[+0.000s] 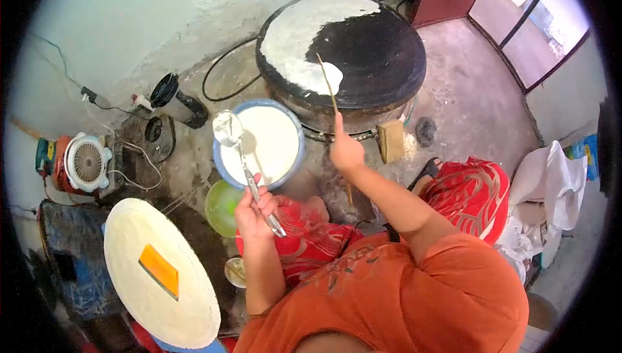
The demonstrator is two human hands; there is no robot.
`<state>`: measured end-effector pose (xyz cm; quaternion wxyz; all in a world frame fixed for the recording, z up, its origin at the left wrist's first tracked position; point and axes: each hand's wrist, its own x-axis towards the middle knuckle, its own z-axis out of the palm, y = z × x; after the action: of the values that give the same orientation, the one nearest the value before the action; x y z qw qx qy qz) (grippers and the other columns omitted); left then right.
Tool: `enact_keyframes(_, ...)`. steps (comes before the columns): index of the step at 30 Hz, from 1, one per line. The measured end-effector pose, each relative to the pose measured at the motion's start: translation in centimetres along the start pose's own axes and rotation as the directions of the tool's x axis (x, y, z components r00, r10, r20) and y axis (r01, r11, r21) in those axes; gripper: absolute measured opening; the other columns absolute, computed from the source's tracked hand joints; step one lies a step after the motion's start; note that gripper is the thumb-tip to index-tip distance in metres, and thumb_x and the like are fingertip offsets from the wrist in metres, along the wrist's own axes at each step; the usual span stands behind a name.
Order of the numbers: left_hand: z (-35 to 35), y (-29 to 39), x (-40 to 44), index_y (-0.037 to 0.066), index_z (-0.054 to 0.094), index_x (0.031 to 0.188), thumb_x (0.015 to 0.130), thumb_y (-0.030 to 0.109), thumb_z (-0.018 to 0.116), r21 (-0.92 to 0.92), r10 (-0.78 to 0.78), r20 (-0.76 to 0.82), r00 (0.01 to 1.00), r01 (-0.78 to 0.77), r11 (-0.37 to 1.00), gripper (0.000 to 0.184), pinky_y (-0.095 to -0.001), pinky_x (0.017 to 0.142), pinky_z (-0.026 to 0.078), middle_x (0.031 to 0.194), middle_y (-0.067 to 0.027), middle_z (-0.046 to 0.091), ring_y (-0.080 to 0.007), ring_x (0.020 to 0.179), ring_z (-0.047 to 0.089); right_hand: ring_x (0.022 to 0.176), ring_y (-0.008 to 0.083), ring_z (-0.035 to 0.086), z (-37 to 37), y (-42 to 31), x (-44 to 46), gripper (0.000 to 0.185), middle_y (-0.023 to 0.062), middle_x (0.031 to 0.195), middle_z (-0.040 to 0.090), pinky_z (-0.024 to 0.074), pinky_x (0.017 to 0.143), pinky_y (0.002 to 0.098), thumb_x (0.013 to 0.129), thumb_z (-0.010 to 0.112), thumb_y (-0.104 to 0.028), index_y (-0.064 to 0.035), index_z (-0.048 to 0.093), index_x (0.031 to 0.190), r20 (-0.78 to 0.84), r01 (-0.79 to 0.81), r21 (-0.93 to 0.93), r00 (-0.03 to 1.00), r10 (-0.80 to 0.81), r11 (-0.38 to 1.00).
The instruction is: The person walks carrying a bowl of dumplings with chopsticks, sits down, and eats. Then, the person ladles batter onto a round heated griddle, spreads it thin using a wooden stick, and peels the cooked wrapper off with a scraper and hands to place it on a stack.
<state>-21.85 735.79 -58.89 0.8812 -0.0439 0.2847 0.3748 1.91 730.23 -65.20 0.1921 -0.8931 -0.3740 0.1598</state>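
Observation:
My left hand is closed round the handle of a metal ladle, whose batter-coated bowl hangs over the left rim of a blue tub. White batter fills much of that tub. In my right hand is a thin wooden stick, its far end at a thick pool of batter on the round black griddle. A white batter layer covers the griddle's left and far side, while the dark surface shows in the middle and right.
Stacked round flatbreads with an orange scraper on top lie at lower left. A green bowl sits below the tub. A blower with cables stands at left, a yellowish block by the griddle, white sacks at right.

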Motion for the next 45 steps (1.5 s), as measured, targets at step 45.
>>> enact_keyframes(45, 4.0, -5.3, 2.9, -0.006, 0.045, 0.112, 0.093, 0.019, 0.039, 0.054, 0.062, -0.07, 0.996, -0.058, 0.997, 0.031, -0.0222, 0.039, 0.032, 0.074, -0.0082, 0.045, -0.0118, 0.051, 0.04, 0.053, 0.0237, 0.056, -12.6, 20.5, 2.4, 0.049, 0.0089, 0.063, 0.056, 0.0424, 0.044, 0.0388, 0.08, 0.053, -0.019, -0.0311, 0.044, 0.127, -0.223, 0.028, -0.285, 0.97, -0.094, 0.958)
